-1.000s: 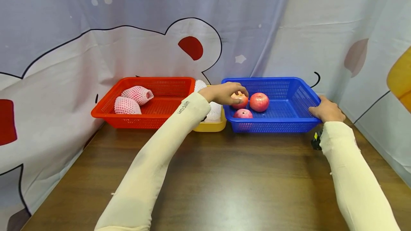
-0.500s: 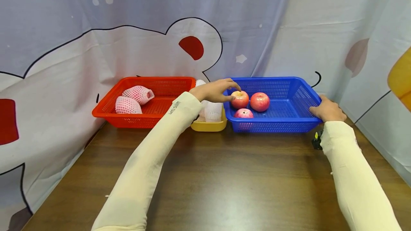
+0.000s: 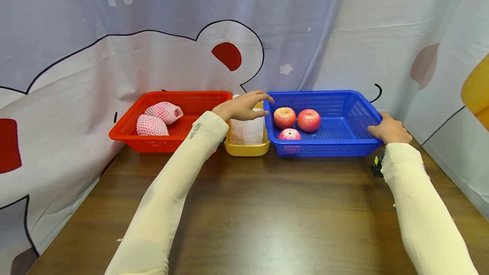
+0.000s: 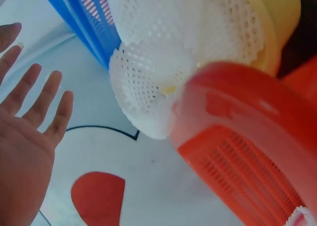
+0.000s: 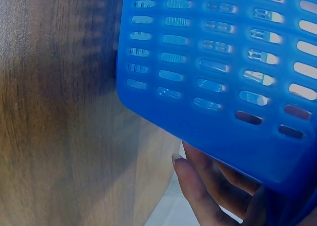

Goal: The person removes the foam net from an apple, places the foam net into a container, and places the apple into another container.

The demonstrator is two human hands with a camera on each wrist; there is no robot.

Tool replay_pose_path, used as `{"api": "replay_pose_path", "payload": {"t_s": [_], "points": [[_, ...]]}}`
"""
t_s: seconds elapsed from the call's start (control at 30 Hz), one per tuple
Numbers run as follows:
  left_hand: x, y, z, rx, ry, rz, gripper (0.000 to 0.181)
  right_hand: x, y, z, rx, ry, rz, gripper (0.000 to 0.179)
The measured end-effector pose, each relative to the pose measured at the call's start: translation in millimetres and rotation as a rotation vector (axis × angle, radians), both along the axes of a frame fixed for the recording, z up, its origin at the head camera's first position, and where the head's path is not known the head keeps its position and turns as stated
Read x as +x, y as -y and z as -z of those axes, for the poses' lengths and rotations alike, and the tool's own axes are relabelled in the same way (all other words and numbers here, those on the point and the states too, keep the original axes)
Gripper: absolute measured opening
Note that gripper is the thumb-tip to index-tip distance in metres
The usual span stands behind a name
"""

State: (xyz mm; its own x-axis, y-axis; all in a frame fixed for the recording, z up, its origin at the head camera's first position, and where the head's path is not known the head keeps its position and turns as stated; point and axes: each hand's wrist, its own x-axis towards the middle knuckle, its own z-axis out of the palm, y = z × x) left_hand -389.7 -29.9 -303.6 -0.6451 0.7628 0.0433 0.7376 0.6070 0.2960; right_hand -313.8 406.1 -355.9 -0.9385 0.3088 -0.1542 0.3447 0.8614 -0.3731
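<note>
My left hand [image 3: 244, 106] hovers with fingers spread and nothing in it, over a yellow basket [image 3: 248, 151] of white foam fruit nets [image 3: 253, 133]. In the left wrist view its palm and fingers [image 4: 30, 94] show at the left edge, apart from the nets. My right hand [image 3: 390, 130] grips the right end of a blue basket [image 3: 328, 142], thumb over the rim. The right wrist view shows its curled fingers [image 5: 195, 186] against the basket's outer side. Three red apples lie in the blue basket's left part: one at back left [image 3: 284, 118], one beside it [image 3: 309, 120], one in front [image 3: 289, 134].
A red basket [image 3: 168, 138] stands left of the yellow one, with two fruits in pink foam nets, one behind [image 3: 164, 113] and one in front [image 3: 151, 125]. All baskets sit on a brown wooden table [image 3: 275, 207]. A printed curtain [image 3: 172, 63] hangs behind.
My left hand has withdrawn leftward from the back left apple, leaving it in the blue basket, and now hangs over the yellow basket. The right hand stays on the blue rim.
</note>
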Motion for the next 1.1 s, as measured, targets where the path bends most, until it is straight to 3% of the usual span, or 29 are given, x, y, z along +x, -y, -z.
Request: {"api": "replay_pose_path", "payload": {"t_s": [0.47,0.7,1.1], "points": [[1.0,38.5,3.9,-0.018,0.0,-0.145,0.044,4.5,3.8,-0.6,-0.013,0.004,0.017,0.081],[-1.5,52.0,4.8,-0.016,-0.024,-0.144,0.043,6.6,0.1,-2.4,-0.001,0.002,0.026,0.081],[-14.7,79.4,6.1,-0.084,-0.032,-0.224,0.047,7.1,-4.5,1.3,-0.019,-0.003,0.032,0.081]]}}
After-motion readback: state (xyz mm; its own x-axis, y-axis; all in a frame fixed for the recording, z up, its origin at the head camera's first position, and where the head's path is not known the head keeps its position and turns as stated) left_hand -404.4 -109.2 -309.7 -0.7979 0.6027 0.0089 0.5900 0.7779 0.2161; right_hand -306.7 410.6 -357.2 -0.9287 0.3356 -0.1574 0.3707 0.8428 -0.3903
